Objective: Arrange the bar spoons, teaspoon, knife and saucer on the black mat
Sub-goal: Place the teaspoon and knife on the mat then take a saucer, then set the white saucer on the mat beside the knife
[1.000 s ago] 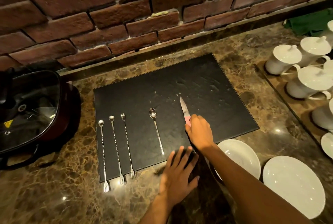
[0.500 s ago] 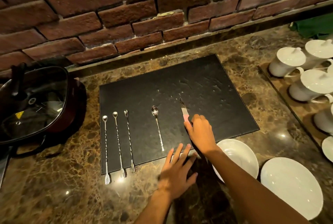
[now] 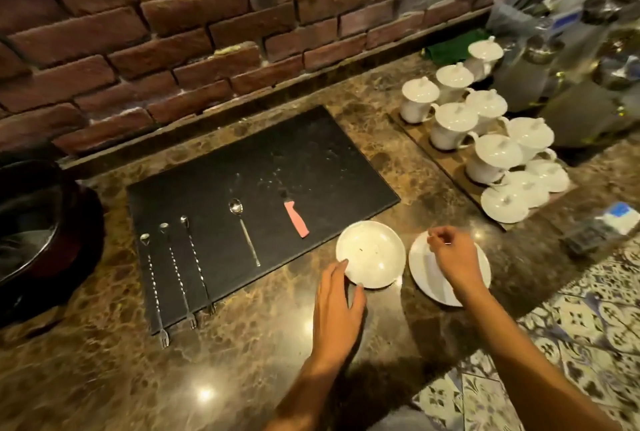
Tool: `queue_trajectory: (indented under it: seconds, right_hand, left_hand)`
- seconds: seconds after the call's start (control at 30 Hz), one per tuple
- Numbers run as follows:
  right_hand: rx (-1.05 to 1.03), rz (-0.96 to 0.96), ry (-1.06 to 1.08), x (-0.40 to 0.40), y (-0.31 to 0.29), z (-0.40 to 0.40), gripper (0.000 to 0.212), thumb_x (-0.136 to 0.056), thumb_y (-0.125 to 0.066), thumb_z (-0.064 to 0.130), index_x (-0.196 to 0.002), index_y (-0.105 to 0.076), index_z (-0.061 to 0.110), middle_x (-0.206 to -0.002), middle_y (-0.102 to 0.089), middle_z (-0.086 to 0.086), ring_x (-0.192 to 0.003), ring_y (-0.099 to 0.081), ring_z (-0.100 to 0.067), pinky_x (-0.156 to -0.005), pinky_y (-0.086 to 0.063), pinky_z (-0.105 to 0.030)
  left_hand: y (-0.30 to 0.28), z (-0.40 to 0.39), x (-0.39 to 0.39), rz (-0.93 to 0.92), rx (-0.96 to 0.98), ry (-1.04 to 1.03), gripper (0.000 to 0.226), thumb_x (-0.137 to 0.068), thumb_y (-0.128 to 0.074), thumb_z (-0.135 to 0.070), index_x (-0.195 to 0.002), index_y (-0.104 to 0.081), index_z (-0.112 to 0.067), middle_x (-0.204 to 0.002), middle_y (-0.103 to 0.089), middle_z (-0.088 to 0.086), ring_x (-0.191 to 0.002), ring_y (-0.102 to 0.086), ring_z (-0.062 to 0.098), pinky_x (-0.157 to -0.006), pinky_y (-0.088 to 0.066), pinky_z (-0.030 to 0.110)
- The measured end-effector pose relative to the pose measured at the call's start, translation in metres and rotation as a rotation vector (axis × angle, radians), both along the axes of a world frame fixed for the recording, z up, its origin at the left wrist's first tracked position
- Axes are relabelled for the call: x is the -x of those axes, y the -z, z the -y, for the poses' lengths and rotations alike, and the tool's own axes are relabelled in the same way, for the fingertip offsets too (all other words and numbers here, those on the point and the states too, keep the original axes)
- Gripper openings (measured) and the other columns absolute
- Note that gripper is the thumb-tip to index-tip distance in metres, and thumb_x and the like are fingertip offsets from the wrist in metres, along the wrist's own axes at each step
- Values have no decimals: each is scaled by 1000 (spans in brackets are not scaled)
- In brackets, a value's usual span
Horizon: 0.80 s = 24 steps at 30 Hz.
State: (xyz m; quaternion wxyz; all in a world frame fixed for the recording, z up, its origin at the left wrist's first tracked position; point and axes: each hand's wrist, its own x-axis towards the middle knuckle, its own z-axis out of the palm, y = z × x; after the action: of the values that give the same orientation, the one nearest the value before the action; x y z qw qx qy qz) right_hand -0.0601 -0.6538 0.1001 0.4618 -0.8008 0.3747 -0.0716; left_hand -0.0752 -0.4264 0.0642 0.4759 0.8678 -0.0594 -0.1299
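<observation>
The black mat [image 3: 277,153] lies on the marble counter below the brick wall. Three long bar spoons [image 3: 173,257] lie side by side at its left end, forked ends past the front edge. A teaspoon [image 3: 244,230] lies mid-mat. A knife with a pink handle [image 3: 296,219] lies to its right, free of any hand. A white saucer [image 3: 372,250] sits on the counter just off the mat's front right corner. My left hand [image 3: 337,306] touches the saucer's near left rim, fingers spread. My right hand [image 3: 452,257] hovers over a second white plate [image 3: 426,274], fingers curled loosely.
A dark lidded pot [image 3: 38,229] stands at the left. A wooden board [image 3: 415,129] with several white lidded cups [image 3: 453,122] occupies the right. A small dark box [image 3: 595,233] lies near the counter edge. Patterned floor tiles [image 3: 571,326] show beyond the counter's right edge.
My right hand let go of the knife and moved right over the second plate. My left hand moved right to the saucer's rim. The view shifted right.
</observation>
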Motion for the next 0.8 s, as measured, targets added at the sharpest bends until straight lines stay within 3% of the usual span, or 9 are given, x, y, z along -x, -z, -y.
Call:
queue_trajectory:
  seconds: [0.13, 0.27, 0.37, 0.47, 0.53, 0.6, 0.7, 0.8]
  right_hand:
    - [51, -69, 52, 26, 13, 60, 20, -87, -55, 1, -100, -70, 0, -101, -71, -20, -97, -64, -36, -86, -48, -41]
    - [67, -116, -29, 36, 28, 96, 20, -83, -51, -4, -88, -70, 1, -89, -71, -19, -86, -65, -36, -77, -51, -43]
    - [50, -144, -122, 35, 36, 116, 18, -82, -52, -3, -81, -70, 1, -82, -73, -15, -78, -66, -31, -69, -51, -38]
    - [-7, -112, -250, 36, 40, 125, 21, -82, -53, -6, -80, -73, 0, -78, -74, -9, -70, -64, -19, -58, -47, -21]
    - [-37, -122, -313, 37, 42, 130, 21, -84, -54, -6, -84, -73, 3, -76, -71, -3, -68, -61, -14, -55, -43, -15]
    - [-65, -132, -347, 37, 45, 135, 20, -84, -55, -6, -91, -72, 2, -79, -69, -5, -71, -61, -16, -59, -44, -18]
    - [-109, -114, -328, 28, 45, 139, 19, -85, -58, -5, -95, -71, 5, -86, -70, -8, -80, -64, -23, -68, -47, -27]
    - [-123, -67, -345, 5, 38, 132, 19, -85, -60, -1, -91, -71, 14, -81, -71, 1, -78, -66, -18, -63, -46, -23]
  left_hand:
    - [-13, 52, 16, -171, 129, -160, 28, -101, -56, -17, -128, -60, -20, -122, -62, 0, -107, -60, 13, -89, -46, 18]
    - [-6, 107, 21, -407, 178, -358, 16, -97, -54, -6, -92, -69, -3, -93, -71, 20, -92, -66, 39, -80, -54, 41]
    - [4, 142, 22, -541, 168, -419, 17, -95, -56, -5, -85, -68, 2, -85, -70, 21, -79, -64, 32, -71, -54, 37]
    - [6, 166, 22, -576, 188, -452, 11, -93, -58, -1, -96, -66, -7, -97, -69, 10, -98, -65, 31, -92, -58, 47]
    - [8, 175, 21, -558, 171, -485, 21, -94, -57, 2, -111, -63, -8, -106, -66, 6, -105, -62, 28, -99, -55, 53]
    - [9, 178, 22, -538, 138, -508, 21, -95, -56, 3, -111, -61, -9, -103, -64, 1, -103, -60, 24, -99, -56, 52]
    - [1, 178, 17, -492, 110, -518, 15, -96, -58, 0, -95, -59, -15, -91, -63, 0, -91, -61, 21, -89, -61, 47]
    - [-7, 168, 0, -427, 103, -577, 14, -94, -58, 0, -89, -62, -13, -83, -62, 4, -84, -63, 22, -81, -64, 47]
